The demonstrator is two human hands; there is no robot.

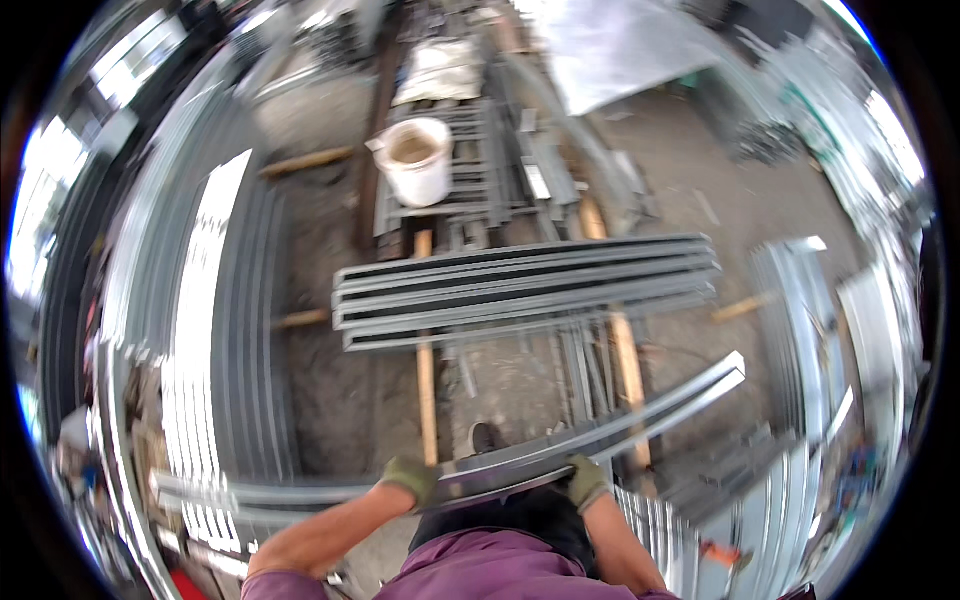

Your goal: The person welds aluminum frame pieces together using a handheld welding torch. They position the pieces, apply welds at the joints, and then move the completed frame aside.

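Note:
A long grey metal channel (510, 466) lies crosswise in front of my waist, its right end tilted up and away from me. My left hand (408, 482), in a green glove, is closed on it left of the middle. My right hand (586, 480), gloved the same way, grips it to the right of my body. Exactly how the fingers wrap round it is partly hidden. Ahead, a stack of similar metal channels (525, 288) rests across two wooden bars (427, 395), apart from the piece I hold.
Beyond the stack, a white bucket (418, 178) stands on a slatted metal frame (470, 165). Long metal profiles (225, 340) line the left side. More bundles (793, 330) lie on the right. A large pale sheet (620, 45) is at the far right. My shoe (484, 437) shows below.

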